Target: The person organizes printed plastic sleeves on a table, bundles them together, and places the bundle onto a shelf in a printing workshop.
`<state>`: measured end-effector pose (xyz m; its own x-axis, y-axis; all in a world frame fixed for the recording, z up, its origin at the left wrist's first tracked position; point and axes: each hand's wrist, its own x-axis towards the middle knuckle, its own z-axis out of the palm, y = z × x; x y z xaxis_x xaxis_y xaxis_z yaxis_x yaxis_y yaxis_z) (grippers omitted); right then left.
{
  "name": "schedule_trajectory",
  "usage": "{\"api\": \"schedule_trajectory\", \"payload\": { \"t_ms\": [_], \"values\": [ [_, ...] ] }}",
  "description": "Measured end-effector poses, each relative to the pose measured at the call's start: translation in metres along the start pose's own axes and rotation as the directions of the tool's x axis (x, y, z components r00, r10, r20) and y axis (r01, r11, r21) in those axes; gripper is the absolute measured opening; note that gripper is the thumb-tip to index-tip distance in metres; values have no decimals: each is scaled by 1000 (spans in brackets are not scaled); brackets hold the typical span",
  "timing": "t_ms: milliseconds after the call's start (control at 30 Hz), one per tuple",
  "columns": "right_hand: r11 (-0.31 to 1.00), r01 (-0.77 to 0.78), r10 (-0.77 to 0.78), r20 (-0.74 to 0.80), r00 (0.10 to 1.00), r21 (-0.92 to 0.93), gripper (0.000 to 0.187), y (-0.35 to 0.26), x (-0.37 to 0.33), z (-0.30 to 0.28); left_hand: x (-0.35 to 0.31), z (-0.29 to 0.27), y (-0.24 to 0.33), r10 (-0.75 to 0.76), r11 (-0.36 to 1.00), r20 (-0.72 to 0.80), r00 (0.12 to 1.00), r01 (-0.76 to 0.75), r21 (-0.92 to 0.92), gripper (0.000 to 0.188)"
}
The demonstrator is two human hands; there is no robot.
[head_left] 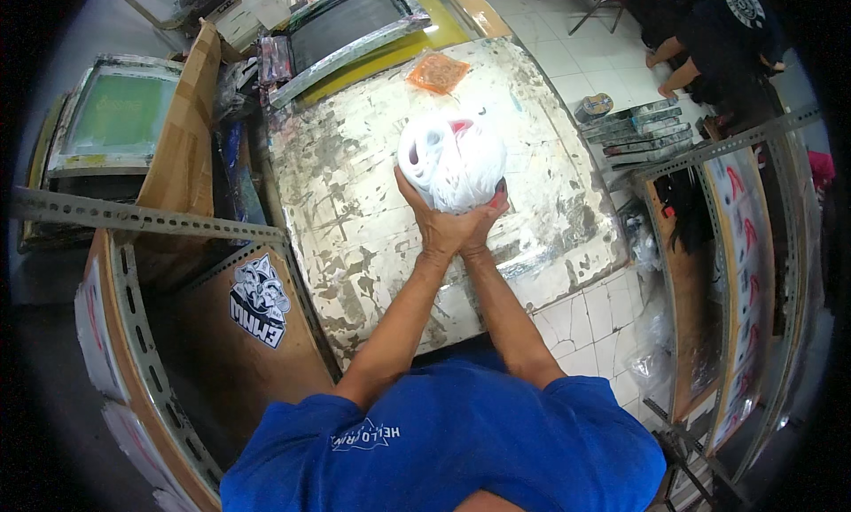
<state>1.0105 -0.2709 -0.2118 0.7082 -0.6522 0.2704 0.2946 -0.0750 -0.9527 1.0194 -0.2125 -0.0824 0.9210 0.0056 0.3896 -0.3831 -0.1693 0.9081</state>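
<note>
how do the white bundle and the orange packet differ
The white bundle looks bulky and rounded; the orange packet is flatter and roughly square.
The bundle looks clearly larger than the packet.
The left hand and right hand hold the bundle; neither touches the packet.
Both show against the same worn tabletop.

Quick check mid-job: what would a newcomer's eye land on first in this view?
Most likely the bulky white bundle, bright between the left hand and right hand, over the patchy, worn table. Next, the small orange packet lying just beyond it, toward the table's far end. Then perhaps the green framed panel at the picture's upper left.
</note>
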Motion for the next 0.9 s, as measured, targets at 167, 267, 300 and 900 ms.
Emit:
{"api": "schedule_trajectory", "payload": {
  "t_ms": [167, 267, 300, 900],
  "values": [
    [876, 294, -266, 125, 956, -382, 84, -14, -6, -1, -5, 0, -5, -13, 1000, -70, 997, 14, 12, 135],
    [820, 438, -339, 304, 890, -368, 99, -36, 3, -15, -7, 0, -15, -1, 1000, -77, 997, 1, -1, 130],
    [854, 421, -324, 320, 890, -307, 102, -43, 5, -19, -8, -1, -18, -6, 1000, -73, 997, 5, -6, 129],
    [912, 334, -171, 522, 836, -237, 86, -59, 21, -55, -18, 6, -34, -51, 998, -102, 993, 46, -49, 130]
  ]
}}
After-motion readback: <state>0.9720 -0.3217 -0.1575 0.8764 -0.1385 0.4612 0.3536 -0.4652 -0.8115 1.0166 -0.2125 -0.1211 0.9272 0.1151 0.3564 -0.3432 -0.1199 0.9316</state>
